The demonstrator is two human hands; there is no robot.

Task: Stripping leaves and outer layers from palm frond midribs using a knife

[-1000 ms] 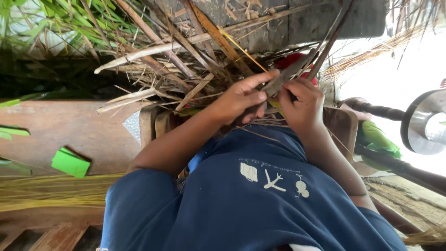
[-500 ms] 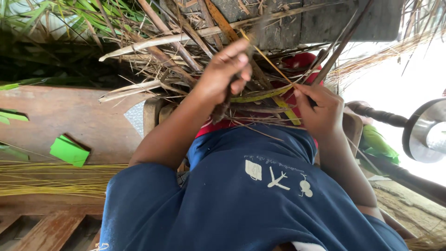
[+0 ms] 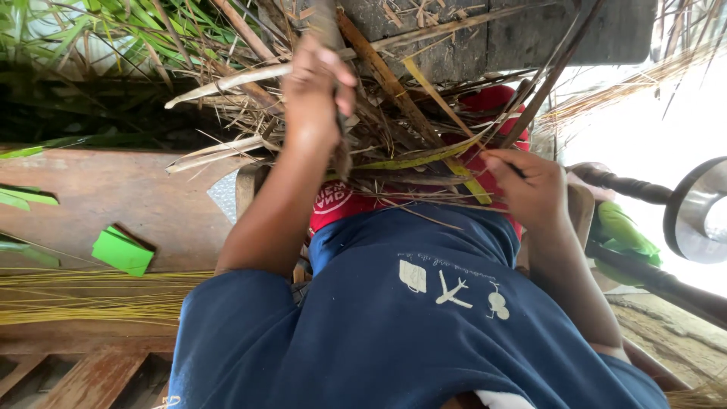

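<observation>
My left hand [image 3: 318,91] is raised over a heap of dry palm leaves [image 3: 394,129] and closed around a dark, narrow blade-like piece [image 3: 342,155] that points down toward my lap. My right hand [image 3: 530,189] rests lower at the right, pinching the end of a thin dark leaf rib [image 3: 549,79] that runs up to the upper right. A yellow-green leaf strip [image 3: 424,160] lies across between the two hands. My blue shirt [image 3: 424,318] fills the lower part of the view.
A wooden bench [image 3: 113,197] at the left carries a folded green piece [image 3: 121,250] and a bundle of thin yellowish sticks [image 3: 76,295]. Fresh green leaves [image 3: 98,30] are at upper left, a dark block [image 3: 492,38] is at the top, and a round metal part [image 3: 693,212] is at the right.
My left hand has moved up and left, away from my right hand, taking the dark piece with it. The right hand has stayed low, keeping its hold on the thin rib.
</observation>
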